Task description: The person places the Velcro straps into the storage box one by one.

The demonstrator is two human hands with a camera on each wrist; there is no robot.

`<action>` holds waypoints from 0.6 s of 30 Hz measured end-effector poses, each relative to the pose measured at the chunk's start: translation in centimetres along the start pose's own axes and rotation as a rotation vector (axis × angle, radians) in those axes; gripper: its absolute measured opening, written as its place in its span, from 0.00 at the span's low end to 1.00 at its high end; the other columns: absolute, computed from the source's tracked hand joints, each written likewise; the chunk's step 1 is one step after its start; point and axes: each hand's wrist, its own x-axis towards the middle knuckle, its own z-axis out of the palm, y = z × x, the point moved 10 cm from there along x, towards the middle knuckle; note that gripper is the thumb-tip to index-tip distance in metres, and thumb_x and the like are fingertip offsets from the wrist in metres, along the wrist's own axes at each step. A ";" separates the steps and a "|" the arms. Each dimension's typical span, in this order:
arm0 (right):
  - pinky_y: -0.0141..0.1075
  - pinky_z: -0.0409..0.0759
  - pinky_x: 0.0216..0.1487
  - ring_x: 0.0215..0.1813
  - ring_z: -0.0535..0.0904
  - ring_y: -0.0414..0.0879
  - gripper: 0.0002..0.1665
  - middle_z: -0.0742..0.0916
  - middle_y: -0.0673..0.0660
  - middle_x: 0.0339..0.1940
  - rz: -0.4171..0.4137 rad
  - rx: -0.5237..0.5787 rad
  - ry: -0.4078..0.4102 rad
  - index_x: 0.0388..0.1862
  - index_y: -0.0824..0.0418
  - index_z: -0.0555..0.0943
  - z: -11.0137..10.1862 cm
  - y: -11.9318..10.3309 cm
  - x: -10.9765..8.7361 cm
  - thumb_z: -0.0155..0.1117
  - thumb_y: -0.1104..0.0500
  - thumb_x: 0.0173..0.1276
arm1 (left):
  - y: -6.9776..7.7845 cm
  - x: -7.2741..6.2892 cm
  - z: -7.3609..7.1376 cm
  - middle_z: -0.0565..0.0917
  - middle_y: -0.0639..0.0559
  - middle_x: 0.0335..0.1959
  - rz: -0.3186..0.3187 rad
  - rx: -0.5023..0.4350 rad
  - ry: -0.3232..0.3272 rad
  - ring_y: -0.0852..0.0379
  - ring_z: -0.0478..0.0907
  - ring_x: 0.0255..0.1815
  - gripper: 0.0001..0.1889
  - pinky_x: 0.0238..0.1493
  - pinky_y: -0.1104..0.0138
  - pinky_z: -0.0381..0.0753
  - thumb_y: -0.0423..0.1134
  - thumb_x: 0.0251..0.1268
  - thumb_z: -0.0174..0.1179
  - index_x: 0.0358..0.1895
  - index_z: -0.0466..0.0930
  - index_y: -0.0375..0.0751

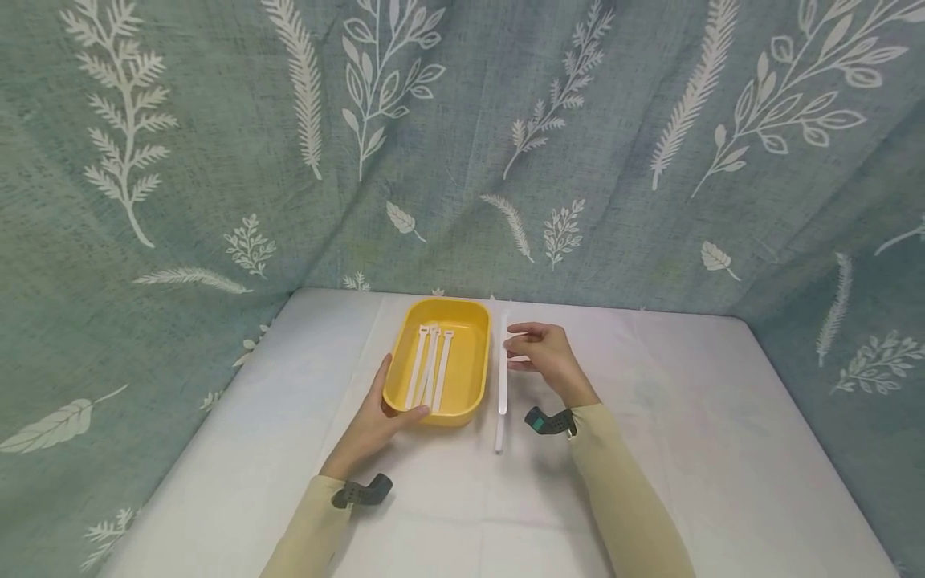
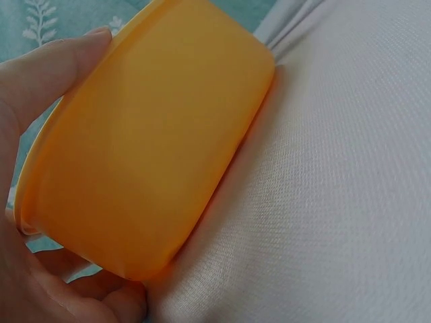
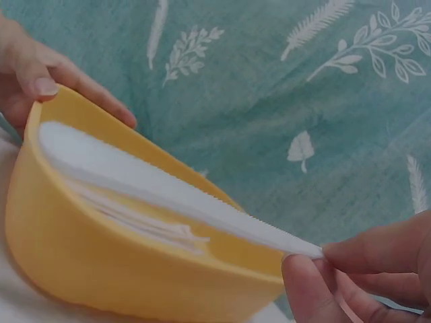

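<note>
A yellow tray (image 1: 473, 417) stands on the table with several thin white straps (image 1: 415, 369) lying lengthwise in it, a small slotted head at the far end of each. My left hand (image 1: 372, 425) grips its near left corner, thumb at the near rim and fingers along the left side. Just right of the tray, my right hand (image 1: 545, 353) pinches a long flat white strip (image 1: 503, 377) between thumb and fingertips. In the right wrist view that strip (image 3: 135, 168) shows a rounded end and a finely toothed edge, and it overlaps the tray.
A white cloth (image 1: 448, 514) covers the table. A narrow white piece (image 1: 499, 437) shows just below the strip's near end. Behind and at the sides hangs a green curtain (image 1: 462, 160) with white leaf prints. Dark bands (image 1: 552, 421) sit on both wrists.
</note>
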 end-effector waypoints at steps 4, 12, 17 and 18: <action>0.39 0.93 0.44 0.41 0.88 0.45 0.22 0.88 0.62 0.46 -0.018 0.009 -0.015 0.62 0.66 0.82 0.7 -0.9 0.4 0.68 0.66 0.70 | -0.2 0.0 0.0 0.40 0.48 0.88 0.004 -0.001 -0.003 0.42 0.50 0.87 0.63 0.85 0.49 0.56 0.49 0.63 0.73 0.85 0.27 0.63; 0.39 0.93 0.43 0.37 0.87 0.44 0.21 0.87 0.59 0.40 -0.045 0.008 -0.046 0.61 0.68 0.81 2.2 -2.3 1.1 0.68 0.67 0.69 | -0.3 0.1 -0.1 0.40 0.48 0.88 0.007 0.007 0.002 0.42 0.52 0.86 0.64 0.84 0.50 0.58 0.52 0.62 0.74 0.85 0.27 0.63; 0.38 0.93 0.41 0.34 0.87 0.44 0.21 0.86 0.59 0.39 -0.043 0.011 -0.053 0.60 0.69 0.82 3.1 -2.4 1.7 0.68 0.68 0.68 | -0.3 0.1 0.0 0.41 0.48 0.88 0.001 0.000 -0.003 0.42 0.52 0.86 0.63 0.84 0.50 0.59 0.51 0.62 0.74 0.85 0.27 0.63; 0.37 0.93 0.40 0.34 0.87 0.43 0.21 0.86 0.59 0.39 -0.040 0.012 -0.055 0.59 0.69 0.82 3.3 -2.4 1.8 0.69 0.68 0.68 | -0.3 0.1 0.0 0.41 0.48 0.88 0.000 0.000 -0.004 0.42 0.52 0.86 0.63 0.84 0.50 0.58 0.51 0.63 0.74 0.85 0.27 0.63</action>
